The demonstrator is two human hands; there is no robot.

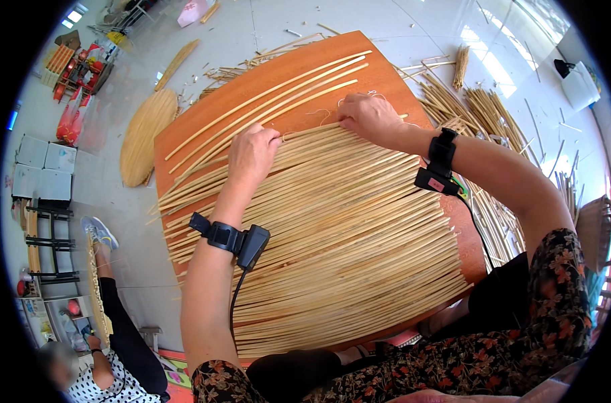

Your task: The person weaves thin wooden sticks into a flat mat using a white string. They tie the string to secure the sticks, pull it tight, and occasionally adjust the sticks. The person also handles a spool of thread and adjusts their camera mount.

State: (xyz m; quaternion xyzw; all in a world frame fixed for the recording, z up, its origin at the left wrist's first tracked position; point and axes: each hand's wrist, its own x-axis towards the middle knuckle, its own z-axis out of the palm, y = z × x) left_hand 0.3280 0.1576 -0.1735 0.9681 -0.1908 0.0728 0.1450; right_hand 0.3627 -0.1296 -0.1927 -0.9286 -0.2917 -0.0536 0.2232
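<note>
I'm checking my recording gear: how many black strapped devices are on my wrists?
2: your left wrist device, below your left hand in the picture, and your right wrist device, just right of your right hand. Both show plainly.

Left hand (253, 151) and right hand (371, 117) were bare. Short-sleeved shirt (440, 363), dark ground, scattered leaf-and-flower print in rust red and tan; same print on left sleeve (225, 383) and right sleeve (557, 275). Left wrist wore a black strap (223, 236) with an angular black box (253, 247), thin black cable (234, 302) trailing. Right wrist: black band (443, 151), black module (434, 181), small pinkish label, bright green wire (462, 187). Trousers (292, 373) were black.
</note>
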